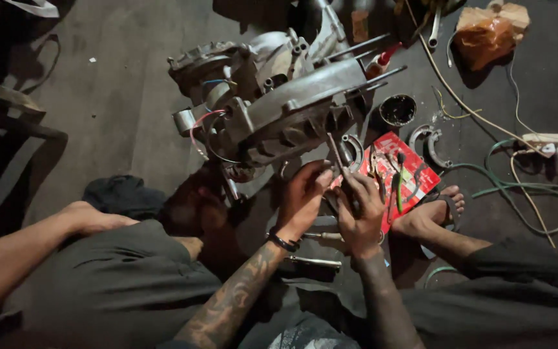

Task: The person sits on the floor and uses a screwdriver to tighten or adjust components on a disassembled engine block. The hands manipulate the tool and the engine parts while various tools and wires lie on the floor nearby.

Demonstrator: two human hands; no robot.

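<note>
Engine casing (292,110), grey metal, likely heavy and rigid, best gripped at its ribbed edge; left hand (301,197) and right hand (360,210) both pinch a thin tool (336,155) against it.

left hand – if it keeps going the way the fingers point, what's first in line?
The left hand points up and slightly right, fingertips by a thin metal rod. Straight on, it would most likely first meet the grey engine casing just above; depth is hard to judge from this view.
</note>
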